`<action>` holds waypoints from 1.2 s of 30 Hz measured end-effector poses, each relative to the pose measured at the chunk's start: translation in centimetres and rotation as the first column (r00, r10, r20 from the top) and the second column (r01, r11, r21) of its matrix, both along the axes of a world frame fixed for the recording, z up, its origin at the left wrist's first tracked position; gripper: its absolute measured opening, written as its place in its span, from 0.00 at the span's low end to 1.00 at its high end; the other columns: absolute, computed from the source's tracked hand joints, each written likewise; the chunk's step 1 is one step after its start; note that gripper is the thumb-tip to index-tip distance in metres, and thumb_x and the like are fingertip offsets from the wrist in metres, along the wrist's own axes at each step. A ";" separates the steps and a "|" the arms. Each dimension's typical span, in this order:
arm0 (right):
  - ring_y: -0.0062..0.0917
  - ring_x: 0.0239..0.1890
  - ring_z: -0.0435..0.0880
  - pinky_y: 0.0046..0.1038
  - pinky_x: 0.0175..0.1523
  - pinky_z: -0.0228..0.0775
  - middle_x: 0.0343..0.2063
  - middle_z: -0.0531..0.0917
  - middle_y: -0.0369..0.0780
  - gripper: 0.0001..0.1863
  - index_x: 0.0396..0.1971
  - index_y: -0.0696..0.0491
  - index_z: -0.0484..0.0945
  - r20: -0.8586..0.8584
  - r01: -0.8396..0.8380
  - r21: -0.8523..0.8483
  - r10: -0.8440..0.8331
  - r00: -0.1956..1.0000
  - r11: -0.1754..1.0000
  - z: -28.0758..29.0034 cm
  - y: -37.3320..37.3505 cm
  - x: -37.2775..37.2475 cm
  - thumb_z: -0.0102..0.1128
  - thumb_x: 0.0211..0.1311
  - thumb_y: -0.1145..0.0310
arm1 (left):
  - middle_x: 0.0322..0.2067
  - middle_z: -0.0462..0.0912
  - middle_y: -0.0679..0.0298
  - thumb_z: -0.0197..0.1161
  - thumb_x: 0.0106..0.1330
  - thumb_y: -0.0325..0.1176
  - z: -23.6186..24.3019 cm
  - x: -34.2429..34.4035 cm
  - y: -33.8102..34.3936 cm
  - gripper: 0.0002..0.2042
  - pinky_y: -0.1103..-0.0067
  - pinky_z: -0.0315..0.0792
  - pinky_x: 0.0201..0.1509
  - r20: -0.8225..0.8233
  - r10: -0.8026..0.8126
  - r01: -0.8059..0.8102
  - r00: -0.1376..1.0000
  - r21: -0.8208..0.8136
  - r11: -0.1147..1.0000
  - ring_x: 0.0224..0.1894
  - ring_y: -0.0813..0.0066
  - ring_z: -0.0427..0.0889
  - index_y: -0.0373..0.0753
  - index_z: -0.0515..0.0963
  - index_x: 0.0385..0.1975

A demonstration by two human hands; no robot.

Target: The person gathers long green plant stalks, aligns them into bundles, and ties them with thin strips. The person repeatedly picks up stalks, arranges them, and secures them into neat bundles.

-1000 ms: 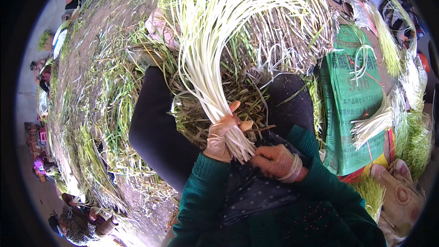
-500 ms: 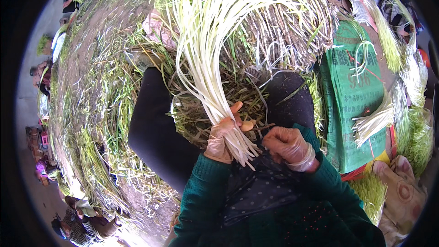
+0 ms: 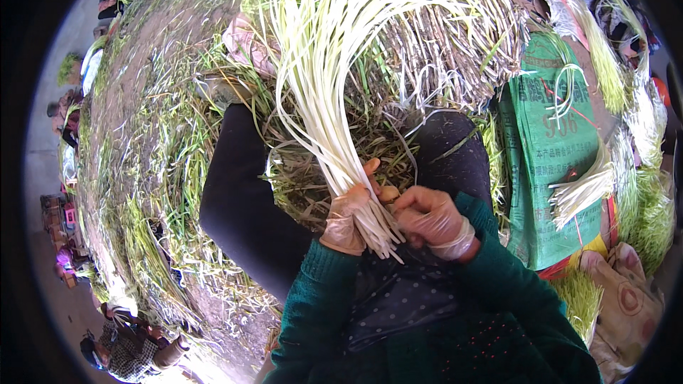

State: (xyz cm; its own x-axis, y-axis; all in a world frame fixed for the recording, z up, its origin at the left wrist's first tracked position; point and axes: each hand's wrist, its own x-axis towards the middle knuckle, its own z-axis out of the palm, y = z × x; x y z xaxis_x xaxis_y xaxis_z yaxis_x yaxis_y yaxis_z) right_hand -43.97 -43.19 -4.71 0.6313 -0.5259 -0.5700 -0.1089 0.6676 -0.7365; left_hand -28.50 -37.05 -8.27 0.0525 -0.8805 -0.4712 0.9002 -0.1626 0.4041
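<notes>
My left hand (image 3: 345,220), in a thin glove, is closed round the lower stems of a long bundle of pale stalks (image 3: 324,121), whose leafy ends arch up and to the right. The cut ends poke out below the grip. My right hand (image 3: 434,220), also gloved, is beside those ends with its fingers curled; what its fingertips hold, if anything, is hidden. Loose straw and trimmed leaves (image 3: 292,167) lie between my dark-trousered legs (image 3: 238,199).
A heap of stalks (image 3: 455,50) lies ahead. At the right are a green sack (image 3: 541,235) with a small bundle (image 3: 576,192) on it, and more bundles (image 3: 647,220). Straw litter (image 3: 142,171) covers the left. Other people (image 3: 121,345) are at the left and right edges.
My right hand rose and shifted rightward from the cut ends, then came back left toward the bundle, higher than at first. My left hand keeps its grip on the stalks.
</notes>
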 end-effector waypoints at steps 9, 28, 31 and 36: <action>0.33 0.19 0.78 0.28 0.25 0.69 0.18 0.75 0.44 0.03 0.28 0.53 0.75 -0.291 -0.264 -0.680 0.078 0.953 0.684 -1.4 1.1 0.1 0.57 0.55 0.70 | 0.32 0.74 0.63 0.64 0.50 0.34 0.8 -0.9 -0.6 0.33 0.75 0.74 0.43 0.196 -0.030 0.016 0.980 0.072 0.997 0.37 0.68 0.78 0.32 0.61 0.58; 0.14 0.13 0.69 0.16 0.17 0.59 0.13 0.72 0.32 0.05 0.26 0.52 0.74 0.039 -0.252 0.233 0.250 0.967 0.939 -0.5 -2.3 -0.3 0.59 0.53 0.68 | 0.28 0.71 0.71 0.64 0.54 0.37 -0.9 0.2 -0.1 0.28 0.83 0.66 0.31 0.344 -0.187 0.160 0.920 0.106 0.981 0.29 0.80 0.70 0.36 0.67 0.56; 0.14 0.13 0.69 0.16 0.17 0.60 0.13 0.72 0.32 0.05 0.26 0.53 0.74 0.091 -0.254 0.256 0.239 0.967 0.933 -1.0 -2.6 -0.5 0.59 0.54 0.68 | 0.28 0.71 0.70 0.63 0.54 0.35 -1.7 0.7 -0.3 0.28 0.83 0.67 0.31 0.365 -0.212 0.194 0.907 0.085 0.977 0.29 0.80 0.70 0.35 0.67 0.56; 0.15 0.15 0.72 0.18 0.18 0.63 0.13 0.73 0.33 0.04 0.27 0.53 0.75 -0.075 -0.328 0.034 0.330 0.941 0.944 -1.2 -2.2 0.0 0.56 0.56 0.68 | 0.28 0.74 0.70 0.53 0.57 0.22 -2.3 1.2 -0.6 0.22 0.84 0.68 0.29 0.448 -0.251 0.244 0.858 0.073 0.967 0.26 0.81 0.71 0.37 0.69 0.54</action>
State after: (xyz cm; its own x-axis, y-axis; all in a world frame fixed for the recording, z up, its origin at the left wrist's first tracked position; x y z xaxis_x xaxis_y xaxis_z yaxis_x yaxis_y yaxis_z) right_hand -44.00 -45.34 -5.94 0.7202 -0.2838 -0.6330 -0.3816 0.5999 -0.7032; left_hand -27.25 -37.65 -10.59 0.0423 -0.8865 -0.4608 0.5507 -0.3641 0.7511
